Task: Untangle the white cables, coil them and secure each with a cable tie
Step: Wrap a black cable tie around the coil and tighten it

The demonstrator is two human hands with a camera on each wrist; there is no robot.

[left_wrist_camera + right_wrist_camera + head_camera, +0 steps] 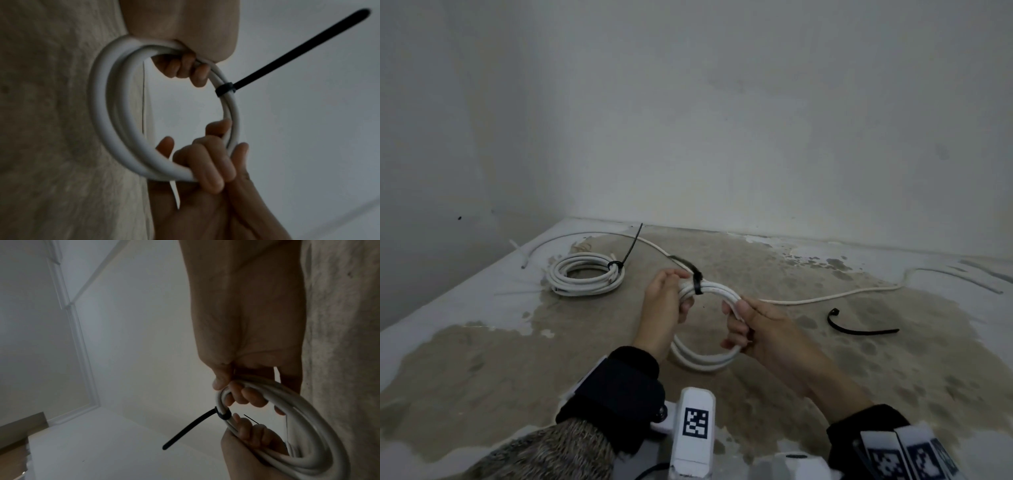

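Above the floor (825, 359), both hands grip the tied coil (709, 359).

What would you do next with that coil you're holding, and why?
Probably set the held coil down beside the finished coil. Its black cable tie already looks cinched round the strands, and both the left hand and right hand grip it. A loose cable and a spare tie lie on the floor, not yet dealt with.

Two white coils, one held near centre (709, 356), one far left (585, 275), one loose cable (825, 298), three black ties (697, 282) (628, 251) (859, 329), two hands (666, 301) (760, 329)
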